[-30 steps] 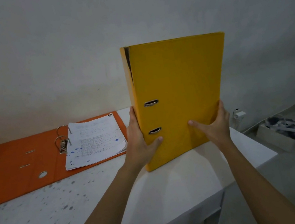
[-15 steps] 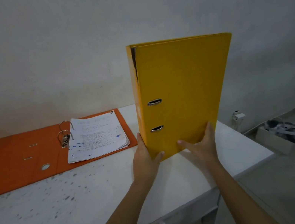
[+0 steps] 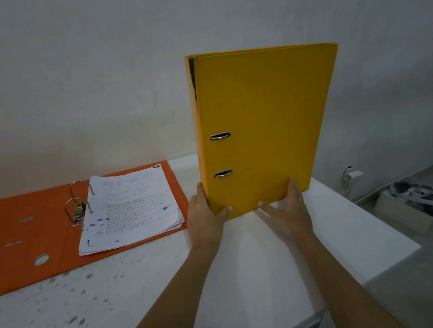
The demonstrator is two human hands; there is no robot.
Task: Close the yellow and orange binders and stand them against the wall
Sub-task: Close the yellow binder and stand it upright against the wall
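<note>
The yellow binder (image 3: pixel 266 126) is closed and stands upright on the white table (image 3: pixel 258 285), close to the wall (image 3: pixel 135 62), spine to the left. My left hand (image 3: pixel 204 217) grips its lower left corner at the spine, thumb across the front cover. My right hand (image 3: pixel 289 214) rests with spread fingers against the bottom edge of the front cover. The orange binder (image 3: pixel 7 241) lies open and flat at the left, its metal rings (image 3: pixel 77 204) up and a stack of written pages (image 3: pixel 131 206) on its right half.
The table top is speckled with grey spots at the left front. Its right edge drops off to the floor, where a box holding a white device (image 3: pixel 421 198) sits. A wall socket with a plug (image 3: pixel 350 174) is low on the wall at the right.
The yellow binder has moved back toward the wall and down onto the table. Both hands slid down to its bottom edge. The orange binder has not moved.
</note>
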